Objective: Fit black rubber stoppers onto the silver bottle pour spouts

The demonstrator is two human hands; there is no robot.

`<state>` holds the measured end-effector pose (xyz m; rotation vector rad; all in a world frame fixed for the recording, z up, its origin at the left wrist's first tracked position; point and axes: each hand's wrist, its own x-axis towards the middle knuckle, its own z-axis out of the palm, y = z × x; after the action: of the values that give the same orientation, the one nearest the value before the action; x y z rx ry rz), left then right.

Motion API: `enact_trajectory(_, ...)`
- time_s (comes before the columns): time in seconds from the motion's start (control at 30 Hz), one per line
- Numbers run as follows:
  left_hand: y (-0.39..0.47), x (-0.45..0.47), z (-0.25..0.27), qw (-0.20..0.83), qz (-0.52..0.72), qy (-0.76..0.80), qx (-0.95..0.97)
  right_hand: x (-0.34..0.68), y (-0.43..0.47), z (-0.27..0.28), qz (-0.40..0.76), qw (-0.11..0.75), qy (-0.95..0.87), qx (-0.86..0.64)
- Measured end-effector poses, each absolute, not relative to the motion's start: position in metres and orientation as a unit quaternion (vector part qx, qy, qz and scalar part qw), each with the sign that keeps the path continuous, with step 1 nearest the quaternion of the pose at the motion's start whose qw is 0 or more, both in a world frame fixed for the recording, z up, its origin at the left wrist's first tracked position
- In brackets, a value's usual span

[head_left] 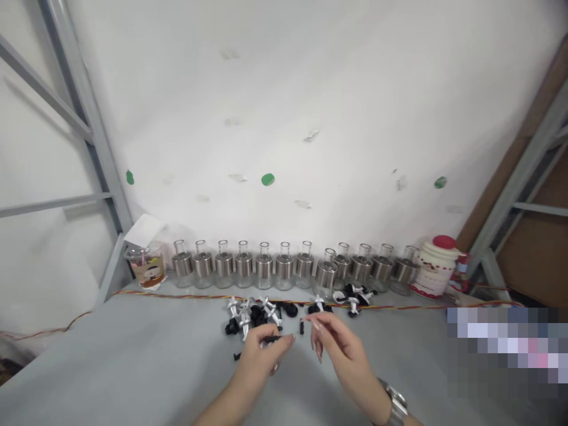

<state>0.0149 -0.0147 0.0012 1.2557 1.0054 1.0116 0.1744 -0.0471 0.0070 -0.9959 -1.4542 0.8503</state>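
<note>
My left hand (261, 349) is closed on a thin black plastic part (272, 339), most of it hidden by the fingers. My right hand (332, 340), a metal watch on its wrist, is held just to the right with its fingers apart and nothing visible in them. Close to its index fingertip is a small black piece (302, 327), apparently on the grey table (168, 349). Beyond my left hand lies a pile of silver and black bottle pourers (245, 318). Another small black part (236, 357) sits left of that hand.
Along the wall stands a row of glass bottles (264, 266) with metal sleeves. A second group of pourers (354, 302) lies before them. At the ends are a plastic cup (148, 269) and a cream jar (435, 266) with a red lid. A twisted red-yellow wire (190, 295) crosses the table.
</note>
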Motion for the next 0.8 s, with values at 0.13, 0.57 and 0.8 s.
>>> enact_trajectory(0.13,-0.017,0.019,-0.001,0.605,0.396,0.447,0.526,0.171,-0.051,0.012,0.4,0.442,-0.702,-0.39)
enact_trajectory(0.57,-0.012,0.019,-0.011,0.627,0.418,0.417,0.508,0.23,0.007,-0.009,0.264,0.628,-0.478,-0.554)
enact_trajectory(0.8,-0.018,0.018,-0.004,0.61,0.519,0.358,0.48,0.282,0.032,-0.023,0.182,0.628,-0.428,-0.624)
